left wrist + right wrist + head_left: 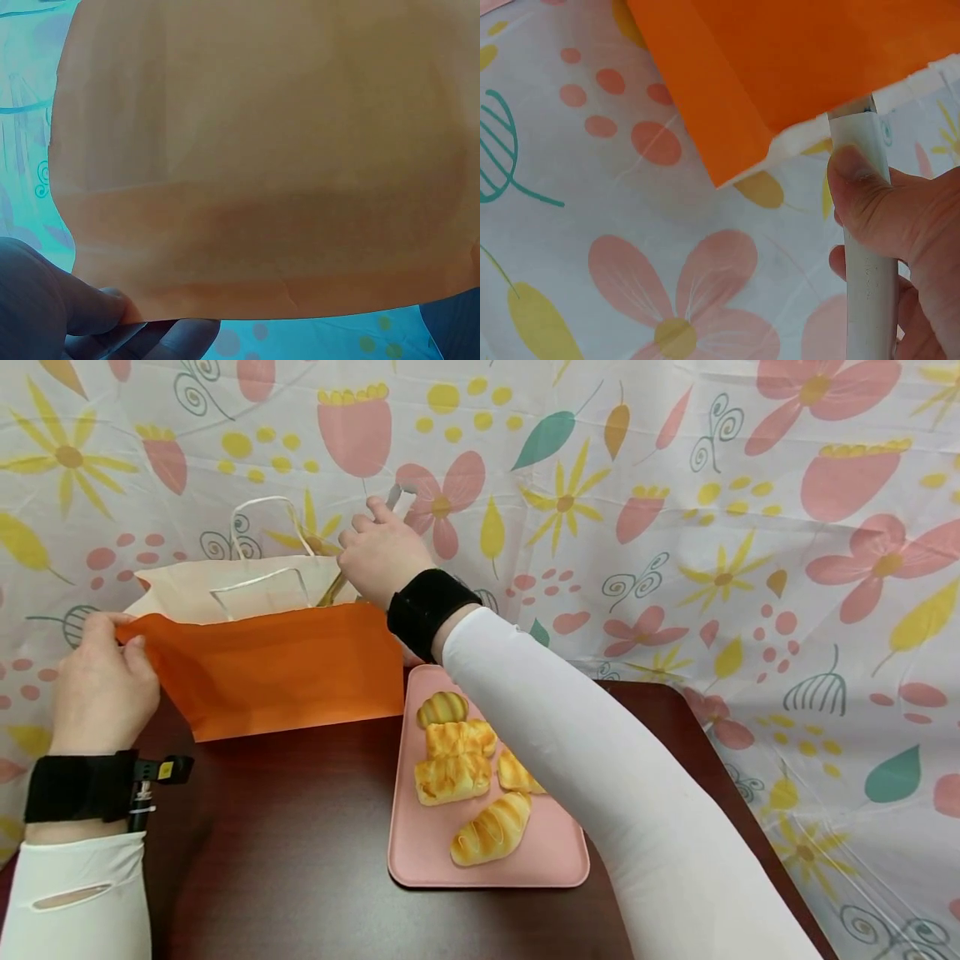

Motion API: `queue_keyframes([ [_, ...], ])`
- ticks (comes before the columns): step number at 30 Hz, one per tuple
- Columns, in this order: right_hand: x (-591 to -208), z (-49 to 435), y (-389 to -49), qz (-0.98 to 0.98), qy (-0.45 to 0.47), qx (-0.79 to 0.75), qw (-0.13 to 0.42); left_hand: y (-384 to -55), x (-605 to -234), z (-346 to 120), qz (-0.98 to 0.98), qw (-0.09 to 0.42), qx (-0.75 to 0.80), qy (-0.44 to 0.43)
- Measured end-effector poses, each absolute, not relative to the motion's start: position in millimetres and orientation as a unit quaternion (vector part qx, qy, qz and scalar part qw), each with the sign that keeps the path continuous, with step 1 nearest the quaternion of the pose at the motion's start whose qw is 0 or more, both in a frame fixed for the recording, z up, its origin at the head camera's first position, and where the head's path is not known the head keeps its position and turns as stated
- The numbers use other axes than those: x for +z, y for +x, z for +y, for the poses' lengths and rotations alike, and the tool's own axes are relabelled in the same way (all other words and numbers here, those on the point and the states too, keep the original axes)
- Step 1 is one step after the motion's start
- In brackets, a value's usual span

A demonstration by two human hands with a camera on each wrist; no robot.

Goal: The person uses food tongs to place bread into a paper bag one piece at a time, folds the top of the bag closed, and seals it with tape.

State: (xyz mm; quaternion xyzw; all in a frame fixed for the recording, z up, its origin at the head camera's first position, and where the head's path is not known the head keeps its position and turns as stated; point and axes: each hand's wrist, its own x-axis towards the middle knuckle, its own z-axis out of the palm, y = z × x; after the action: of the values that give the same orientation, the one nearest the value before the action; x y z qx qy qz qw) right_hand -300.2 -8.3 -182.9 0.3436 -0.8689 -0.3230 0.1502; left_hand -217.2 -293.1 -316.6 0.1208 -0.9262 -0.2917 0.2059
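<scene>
An orange paper bag (292, 668) with a white inside and white handles stands at the back left of the table. My left hand (105, 685) pinches its left top corner between thumb and fingers; in the left wrist view the thumb (97, 307) presses on the rim. My right hand (390, 552), above the bag's right end, grips tongs by the pale handle (870, 247). The lower part of the tongs dips behind the bag's rim, and a gold-coloured piece (330, 592) shows there. Whether the tongs hold anything inside the bag is hidden.
A pink tray (420, 860) lies right of the bag, bearing a croissant-like roll (491, 829), square pastries (452, 777) and a small round bun (442, 710). My right sleeve covers part of it. The dark table (292, 843) ends at a flower-patterned cloth (645, 568).
</scene>
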Motion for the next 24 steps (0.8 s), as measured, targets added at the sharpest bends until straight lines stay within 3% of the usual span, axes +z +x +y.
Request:
queue_keyframes([
  [10,-195.3,-20.1,-301.9,-0.864,0.345,-0.342,0.132,-217.2,-316.9,-294.8,-0.925,0.204,-0.301,0.11],
  [24,-213.6,-17.8,-311.0,-0.859,0.357,-0.328,0.166,-214.7,-315.4,-297.8,-0.925,0.2,-0.307,0.099],
])
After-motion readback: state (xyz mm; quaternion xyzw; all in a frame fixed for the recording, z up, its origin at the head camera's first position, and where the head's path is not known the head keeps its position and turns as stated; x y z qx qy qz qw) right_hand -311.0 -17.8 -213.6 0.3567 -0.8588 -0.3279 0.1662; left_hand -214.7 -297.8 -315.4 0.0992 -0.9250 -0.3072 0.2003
